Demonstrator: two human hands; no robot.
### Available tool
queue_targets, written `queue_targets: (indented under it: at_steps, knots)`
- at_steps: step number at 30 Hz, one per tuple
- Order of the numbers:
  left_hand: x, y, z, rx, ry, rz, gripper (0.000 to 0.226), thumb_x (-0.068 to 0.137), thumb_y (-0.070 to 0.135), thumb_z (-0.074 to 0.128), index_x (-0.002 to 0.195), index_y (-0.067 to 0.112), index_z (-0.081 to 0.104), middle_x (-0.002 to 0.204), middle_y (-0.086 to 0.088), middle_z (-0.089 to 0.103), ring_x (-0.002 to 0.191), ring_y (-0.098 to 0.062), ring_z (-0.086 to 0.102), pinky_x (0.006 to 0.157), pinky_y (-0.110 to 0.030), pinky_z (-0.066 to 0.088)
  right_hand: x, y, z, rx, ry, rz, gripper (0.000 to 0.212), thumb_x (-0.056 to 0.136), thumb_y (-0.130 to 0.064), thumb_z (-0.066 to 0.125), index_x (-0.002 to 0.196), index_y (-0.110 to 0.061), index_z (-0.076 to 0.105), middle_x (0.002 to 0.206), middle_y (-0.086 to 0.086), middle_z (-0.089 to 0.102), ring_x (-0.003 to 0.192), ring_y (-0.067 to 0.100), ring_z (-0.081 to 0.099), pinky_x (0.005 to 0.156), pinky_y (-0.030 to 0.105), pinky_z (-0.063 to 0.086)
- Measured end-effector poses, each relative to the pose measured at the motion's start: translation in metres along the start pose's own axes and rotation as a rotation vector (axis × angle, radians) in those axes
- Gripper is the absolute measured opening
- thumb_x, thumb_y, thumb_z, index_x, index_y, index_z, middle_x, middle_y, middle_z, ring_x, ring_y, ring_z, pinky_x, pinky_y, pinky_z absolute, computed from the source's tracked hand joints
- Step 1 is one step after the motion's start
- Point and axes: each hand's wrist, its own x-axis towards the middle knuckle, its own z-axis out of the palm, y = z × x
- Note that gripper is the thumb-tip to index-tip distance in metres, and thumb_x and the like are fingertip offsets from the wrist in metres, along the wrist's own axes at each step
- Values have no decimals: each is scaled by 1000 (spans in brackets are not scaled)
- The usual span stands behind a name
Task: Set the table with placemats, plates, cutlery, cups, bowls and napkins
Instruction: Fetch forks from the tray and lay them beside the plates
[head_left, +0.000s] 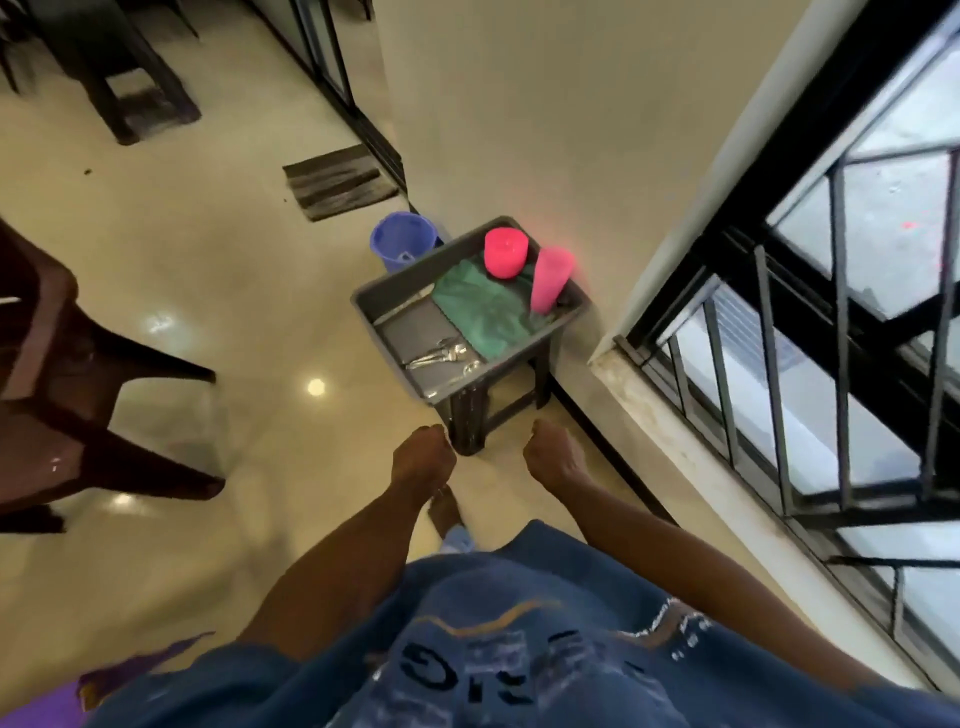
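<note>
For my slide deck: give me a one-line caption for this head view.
Both hands, left and right, hang empty before a grey tray holding cutlery, green cloth and pink cups.

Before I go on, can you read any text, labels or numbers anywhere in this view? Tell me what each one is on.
Blue shirt: large dark printed letters across the front, seen upside down and blurred; not readable.
Same shirt, small white print near its right edge: too small and blurred to read.
Grey tray, pink cups, blue bucket: no text or labels visible.
</note>
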Motion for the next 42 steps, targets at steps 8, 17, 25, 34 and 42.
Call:
queue_targets:
  at_steps: [8,17,25,34,42]
  knots:
    - [129,-2,-60,18,-41,-12,21,93,23,56,110,12,60,112,-11,65,102,-29,63,82,-36,50,109,-81,-22,45,-63,16,19,94,-3,49,105,4,63,105,20,66,96,31,64,44,13,34]
    - [212,12,-80,60,-245,-107,30,80,21,68,109,12,62,111,-9,68,100,-29,65,83,-38,56,207,-89,-44,-22,-178,10,27,95,0,46,114,9,61,117,24,64,111,36,60,85,32,42]
    - [269,-7,-93,43,-406,-84,24,89,18,54,110,11,63,112,-7,65,102,-26,62,79,-33,51,235,-121,-36,61,-136,147,27,95,-10,49,115,3,61,119,23,64,109,37,61,80,35,47]
    - [323,-46,-72,177,-572,192,25,88,17,58,109,4,63,113,-15,66,106,-31,61,83,-31,43,228,-152,44,231,5,423,44,89,-8,48,133,-5,51,118,23,64,105,40,63,81,42,54]
    - [362,-49,-17,146,-519,134,39,86,18,64,119,1,55,121,-19,61,109,-34,60,84,-34,46,250,-146,103,382,107,581,23,93,-10,48,112,-3,59,114,20,65,103,37,62,74,32,45]
